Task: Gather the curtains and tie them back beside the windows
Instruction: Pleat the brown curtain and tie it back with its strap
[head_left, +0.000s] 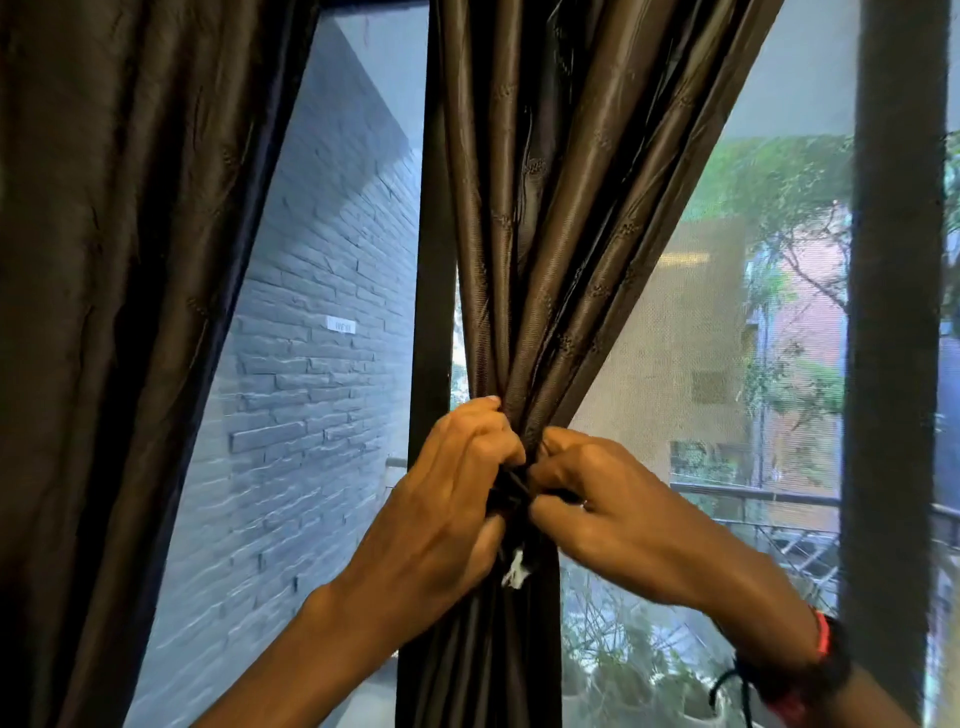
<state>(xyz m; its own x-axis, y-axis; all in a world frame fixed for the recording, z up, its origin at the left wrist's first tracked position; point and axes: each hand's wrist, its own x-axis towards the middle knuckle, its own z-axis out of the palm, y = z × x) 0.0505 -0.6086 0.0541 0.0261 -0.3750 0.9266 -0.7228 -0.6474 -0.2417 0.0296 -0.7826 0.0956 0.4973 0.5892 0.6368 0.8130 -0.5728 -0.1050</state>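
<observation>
A brown curtain (561, 218) hangs bunched into a tight bundle in front of the dark window post (428, 291) in the middle. My left hand (447, 499) grips the bundle from the left, fingers curled round the folds. My right hand (613, 499) pinches a dark tie-back band (511, 493) at the bundle's waist, touching the left hand. A small white tag (514, 569) sticks out just below the hands. Below them the gathered cloth drops straight down.
A second brown curtain (119, 312) hangs loose across the left side. Behind the glass stand a grey brick wall (311, 389) on the left and a mesh screen (691, 338) with trees and a railing on the right. A dark frame post (893, 312) rises at far right.
</observation>
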